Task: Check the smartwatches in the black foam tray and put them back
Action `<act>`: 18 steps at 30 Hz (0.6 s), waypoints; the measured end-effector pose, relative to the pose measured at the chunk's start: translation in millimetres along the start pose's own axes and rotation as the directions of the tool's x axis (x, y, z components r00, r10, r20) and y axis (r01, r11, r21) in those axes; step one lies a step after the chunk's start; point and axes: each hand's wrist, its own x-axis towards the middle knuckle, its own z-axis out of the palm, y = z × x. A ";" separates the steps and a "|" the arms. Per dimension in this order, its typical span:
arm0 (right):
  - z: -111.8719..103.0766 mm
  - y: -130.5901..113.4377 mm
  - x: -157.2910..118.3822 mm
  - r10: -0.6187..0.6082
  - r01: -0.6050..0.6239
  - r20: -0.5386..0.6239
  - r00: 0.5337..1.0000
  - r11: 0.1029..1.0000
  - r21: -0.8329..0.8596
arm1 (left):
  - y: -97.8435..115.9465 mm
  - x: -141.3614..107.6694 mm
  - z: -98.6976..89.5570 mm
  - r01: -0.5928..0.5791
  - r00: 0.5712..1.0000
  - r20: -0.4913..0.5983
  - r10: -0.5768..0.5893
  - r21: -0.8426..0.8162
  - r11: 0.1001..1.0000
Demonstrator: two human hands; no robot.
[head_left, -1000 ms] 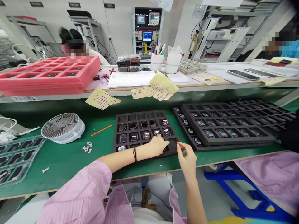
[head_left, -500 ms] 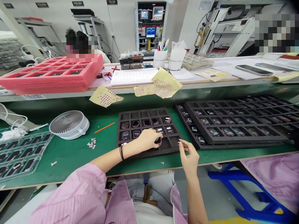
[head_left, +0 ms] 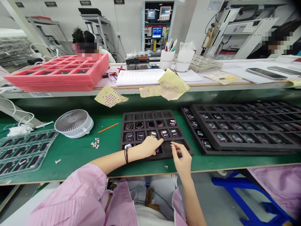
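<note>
Your left hand (head_left: 150,147) rests on a smartwatch (head_left: 156,150) in the front row of the black foam tray (head_left: 147,112); whether it grips cannot be told. Your right hand (head_left: 181,160), apart, hovers empty at the tray's front edge. Step in hand appears to be placement: seat the unit squarely.

From where I stand, nothing reads clearly: the dark wall signs (head_left: 85,2) and the white label (head_left: 40,94) on the pink foam tray (head_left: 58,86) are too small or blurred.
</note>
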 end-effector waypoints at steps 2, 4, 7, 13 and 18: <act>4.6 -2.9 0.0 0.034 -0.034 0.004 0.999 0.999 0.032 | -6.1 -4.0 4.7 -0.013 0.998 -0.065 0.008 -0.079 0.997; 11.0 -6.1 0.4 0.099 -0.103 0.041 0.994 0.991 0.089 | -11.1 -12.1 8.5 0.005 0.989 -0.142 -0.027 -0.151 0.989; 25.6 -14.1 0.9 0.167 -0.221 0.242 0.956 0.950 0.220 | -12.7 -30.2 9.3 0.042 0.965 -0.243 -0.094 -0.209 0.977; 73.0 -45.2 -2.1 0.051 -0.303 0.526 0.849 0.863 0.405 | -12.0 -74.7 7.1 0.082 0.915 -0.364 -0.172 -0.250 0.965; 96.4 -67.9 -4.3 0.134 -0.549 0.659 0.740 0.686 0.478 | -53.4 -129.2 16.0 -0.011 0.900 -0.397 -0.179 -0.431 0.902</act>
